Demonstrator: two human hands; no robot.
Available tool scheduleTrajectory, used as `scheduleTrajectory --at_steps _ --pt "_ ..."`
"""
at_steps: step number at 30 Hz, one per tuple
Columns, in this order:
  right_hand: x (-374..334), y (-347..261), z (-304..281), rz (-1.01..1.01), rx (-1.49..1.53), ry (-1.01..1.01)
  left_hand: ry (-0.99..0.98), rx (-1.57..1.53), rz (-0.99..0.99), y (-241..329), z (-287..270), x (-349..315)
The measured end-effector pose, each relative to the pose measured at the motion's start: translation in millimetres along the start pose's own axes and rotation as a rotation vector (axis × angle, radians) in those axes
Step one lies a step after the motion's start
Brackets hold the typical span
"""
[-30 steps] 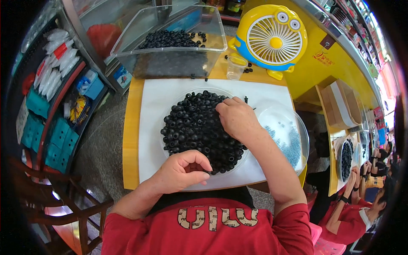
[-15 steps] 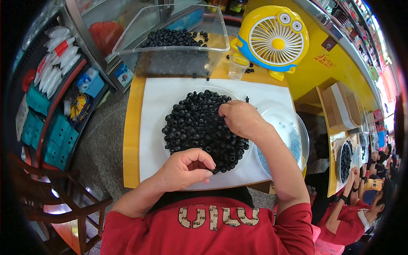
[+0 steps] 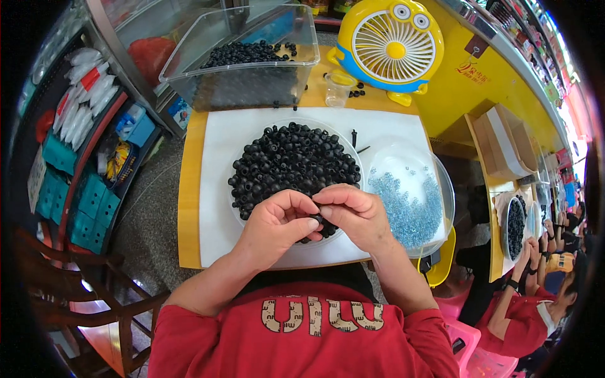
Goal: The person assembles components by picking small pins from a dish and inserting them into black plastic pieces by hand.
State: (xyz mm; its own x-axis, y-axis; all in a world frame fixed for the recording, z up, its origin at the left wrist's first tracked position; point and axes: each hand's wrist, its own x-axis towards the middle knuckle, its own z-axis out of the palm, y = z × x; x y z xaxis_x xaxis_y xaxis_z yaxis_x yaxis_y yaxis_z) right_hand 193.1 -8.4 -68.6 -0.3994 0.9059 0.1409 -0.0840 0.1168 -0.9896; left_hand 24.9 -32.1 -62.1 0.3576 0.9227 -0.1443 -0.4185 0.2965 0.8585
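Note:
Low over the near edge of a heap of black round bead-like pieces with holes (image 3: 290, 154), my two hands meet fingertip to fingertip. My left hand (image 3: 274, 223) is closed in a pinch, with a small black piece showing at its fingertips. Thumb and forefinger of my right hand (image 3: 358, 217) are pressed together right beside it; whatever they grip is too small and covered to name. The heap fills a round clear tray (image 3: 233, 203). Right of it, a second clear round tray (image 3: 449, 208) contains many tiny clear-blue rings (image 3: 409, 214).
Both trays rest on a white sheet (image 3: 214, 189) over a wooden table (image 3: 189, 214). Behind stand a clear bin (image 3: 246, 91) of black pieces, a small clear cup (image 3: 338, 91) and a yellow-blue fan (image 3: 394, 50). A person in red (image 3: 520, 321) works at the right.
My right hand has come back from the heap's right side to meet my left hand, its fingers now in a pinch. My left hand has shifted slightly. The view has shifted a little.

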Motion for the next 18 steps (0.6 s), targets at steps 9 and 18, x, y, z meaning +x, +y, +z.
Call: scheduleTrajectory --at_steps 9,18 --pt "-20.2 -2.6 -7.0 -0.086 0.047 0.033 -0.014 0.114 -0.005 0.4 21.7 -5.6" --pt "-32.6 2.1 -16.7 -0.092 0.043 0.059 0.078 0.199 0.005 -0.2 30.7 -6.3"
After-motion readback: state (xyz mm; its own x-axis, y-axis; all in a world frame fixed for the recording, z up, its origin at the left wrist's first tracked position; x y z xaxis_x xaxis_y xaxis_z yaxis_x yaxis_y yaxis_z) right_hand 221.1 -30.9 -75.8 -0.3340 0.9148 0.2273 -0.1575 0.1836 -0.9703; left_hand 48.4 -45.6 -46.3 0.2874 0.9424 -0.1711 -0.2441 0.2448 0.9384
